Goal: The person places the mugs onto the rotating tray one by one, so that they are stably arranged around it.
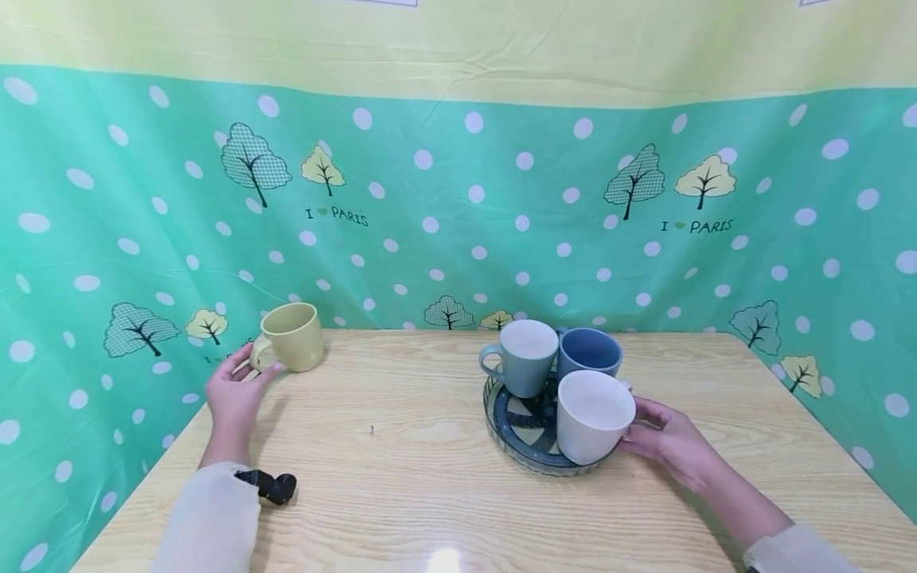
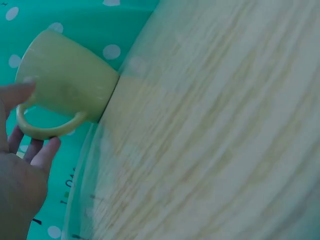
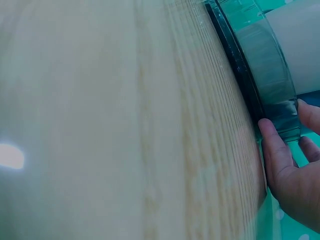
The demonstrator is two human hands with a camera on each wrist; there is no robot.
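Note:
A yellow mug point(image 1: 297, 341) stands on the far left of the wooden table. My left hand point(image 1: 235, 391) grips its handle, thumb on one side and fingers curled at the other; the left wrist view shows the fingertips beneath the handle point(image 2: 50, 131). To the right is a round, dark blue patterned tray point(image 1: 505, 422) with a clear raised rim. On it are a white mug point(image 1: 593, 418), a grey-blue mug point(image 1: 528, 362) and a darker blue mug point(image 1: 591, 350). My right hand point(image 1: 669, 438) holds the tray's right side by its clear wall point(image 3: 270, 65), beside the white mug.
A green dotted cloth point(image 1: 458, 215) hangs behind the table and along its sides. A tiny dark speck point(image 1: 372, 430) lies on the wooden tabletop point(image 1: 401, 493). A black strap mount point(image 1: 275, 485) sticks out from my left sleeve.

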